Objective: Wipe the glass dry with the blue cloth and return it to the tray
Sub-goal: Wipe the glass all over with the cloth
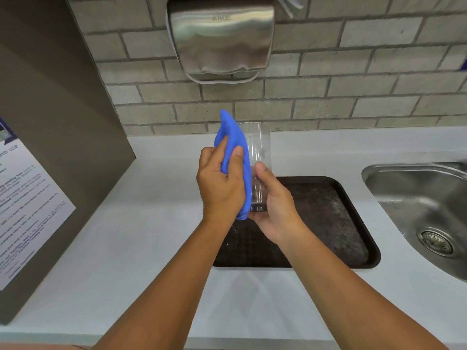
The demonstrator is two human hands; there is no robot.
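A clear drinking glass [259, 145] is held upright in the air above the counter, over the left part of the dark tray [336, 215]. My right hand [274, 205] cups its base from below and the right, thumb on the wall. My left hand [221, 183] grips a blue cloth [233, 137] and presses it flat against the left side of the glass. The cloth reaches from above the rim down to the base, hiding that side of the glass.
A steel sink [424, 213] with a drain lies at the right. A metal hand dryer [221, 39] hangs on the brick wall behind. A brown panel with a printed notice [27, 210] stands at the left. Pale countertop [141, 248] surrounds the tray.
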